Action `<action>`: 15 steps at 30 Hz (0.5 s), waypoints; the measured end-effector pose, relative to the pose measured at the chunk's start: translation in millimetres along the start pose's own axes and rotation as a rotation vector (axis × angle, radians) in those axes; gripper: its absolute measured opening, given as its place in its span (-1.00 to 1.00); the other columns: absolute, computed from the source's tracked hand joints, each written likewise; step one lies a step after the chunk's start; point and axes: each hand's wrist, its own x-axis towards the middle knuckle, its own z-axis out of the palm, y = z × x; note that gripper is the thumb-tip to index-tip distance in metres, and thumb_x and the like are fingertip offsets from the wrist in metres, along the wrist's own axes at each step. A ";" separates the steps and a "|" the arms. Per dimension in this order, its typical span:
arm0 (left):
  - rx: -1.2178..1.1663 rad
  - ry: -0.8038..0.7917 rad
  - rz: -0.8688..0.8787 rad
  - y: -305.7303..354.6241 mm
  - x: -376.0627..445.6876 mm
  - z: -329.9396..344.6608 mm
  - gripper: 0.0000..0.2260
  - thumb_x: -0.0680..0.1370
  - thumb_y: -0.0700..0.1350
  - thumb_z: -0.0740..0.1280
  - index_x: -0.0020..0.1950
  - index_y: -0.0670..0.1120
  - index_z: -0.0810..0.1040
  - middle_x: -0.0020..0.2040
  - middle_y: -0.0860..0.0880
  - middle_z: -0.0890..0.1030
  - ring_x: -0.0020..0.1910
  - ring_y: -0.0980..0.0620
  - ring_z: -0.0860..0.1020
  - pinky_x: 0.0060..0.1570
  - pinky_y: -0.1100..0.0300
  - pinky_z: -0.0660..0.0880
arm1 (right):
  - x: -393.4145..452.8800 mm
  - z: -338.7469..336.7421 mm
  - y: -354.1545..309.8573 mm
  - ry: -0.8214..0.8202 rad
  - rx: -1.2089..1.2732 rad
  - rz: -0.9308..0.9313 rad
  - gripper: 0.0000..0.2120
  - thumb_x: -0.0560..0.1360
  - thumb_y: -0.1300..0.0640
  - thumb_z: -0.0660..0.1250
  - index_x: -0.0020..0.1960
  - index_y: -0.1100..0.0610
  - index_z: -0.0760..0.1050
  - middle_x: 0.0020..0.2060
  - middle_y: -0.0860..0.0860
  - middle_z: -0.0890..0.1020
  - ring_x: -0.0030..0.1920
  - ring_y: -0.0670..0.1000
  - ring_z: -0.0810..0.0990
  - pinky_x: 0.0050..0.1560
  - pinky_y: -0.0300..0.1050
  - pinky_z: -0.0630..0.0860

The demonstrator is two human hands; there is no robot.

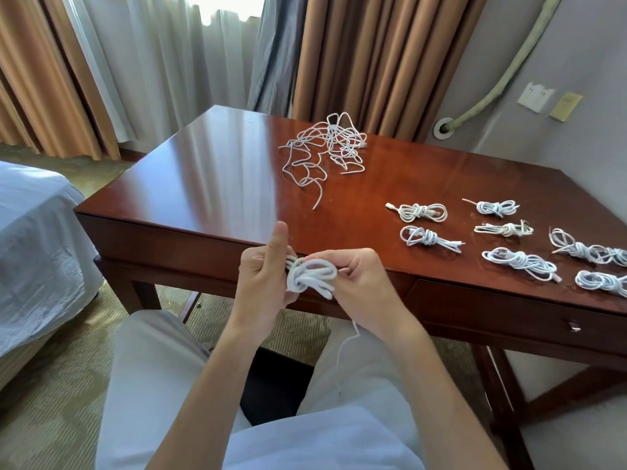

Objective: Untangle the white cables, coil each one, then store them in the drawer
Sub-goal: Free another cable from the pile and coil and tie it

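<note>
Above the counter's near edge, the left hand and right hand both grasp a coiled white cable in curled fingers; tangled cables lie beyond, tied bundles at right.

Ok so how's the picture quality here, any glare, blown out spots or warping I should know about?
Head view: the window behind the sheer curtains is blown out to white; a broad glare streak lies on the polished desk top, left of the tangled cables; wide-angle distortion bends the wall pipe and tilts the desk edges; the hands and the coil they hold are fairly sharp.
</note>
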 end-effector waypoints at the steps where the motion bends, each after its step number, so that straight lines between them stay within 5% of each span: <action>1: -0.068 0.052 -0.045 -1.8 2.3 3.1 -0.36 0.60 0.16 0.20 -0.40 -0.39 0.33 -0.53 -0.06 0.32 -0.66 0.09 0.23 -0.59 0.35 0.13 | -1.4 4.4 6.1 0.023 -0.058 -0.015 -0.81 0.61 0.22 0.38 0.05 0.01 0.74 -0.11 -0.11 0.75 -0.17 -0.15 0.67 -0.09 -0.14 0.59; 3: -0.122 0.218 -0.085 -6.2 9.3 4.6 -0.39 0.65 0.14 0.20 -0.44 -0.28 0.30 -0.54 -0.04 0.28 -0.64 0.07 0.18 -0.53 0.28 0.06 | -7.3 15.0 15.4 0.059 -0.300 -0.069 -0.81 0.65 0.03 0.31 0.17 -0.05 0.67 -0.20 -0.17 0.71 -0.30 -0.23 0.52 -0.24 -0.15 0.51; 7: 0.158 0.449 0.134 -7.5 18.8 0.2 -0.36 0.68 0.12 0.20 -0.51 -0.15 0.13 -0.57 -0.09 0.17 -0.54 0.00 0.14 -0.49 0.13 0.12 | -25.2 40.6 11.6 0.029 -0.650 -0.143 -0.76 0.67 -0.08 0.13 0.04 0.02 0.50 -0.22 0.01 0.69 -0.16 0.21 0.65 -0.25 0.07 0.54; 11: 0.504 0.439 0.306 -5.3 18.9 -2.7 -0.39 0.68 0.03 0.23 -0.50 -0.04 0.06 -0.57 0.09 0.06 -0.50 0.06 0.07 -0.44 0.19 0.10 | -28.5 42.9 -13.2 -0.052 -0.849 -0.147 -0.73 0.69 0.04 0.13 -0.09 0.10 0.48 -0.25 0.10 0.64 -0.17 0.29 0.60 -0.22 0.08 0.48; 15: 0.780 0.245 0.378 -6.2 19.1 -14.5 -0.41 0.66 0.01 0.23 -0.51 0.02 0.04 -0.58 -0.05 0.09 -0.52 0.01 0.09 -0.40 0.16 0.13 | -27.8 27.4 -29.9 -0.022 -0.810 -0.194 -0.67 0.63 -0.09 0.14 -0.11 0.06 0.56 -0.27 0.02 0.66 -0.19 0.19 0.64 -0.17 0.03 0.54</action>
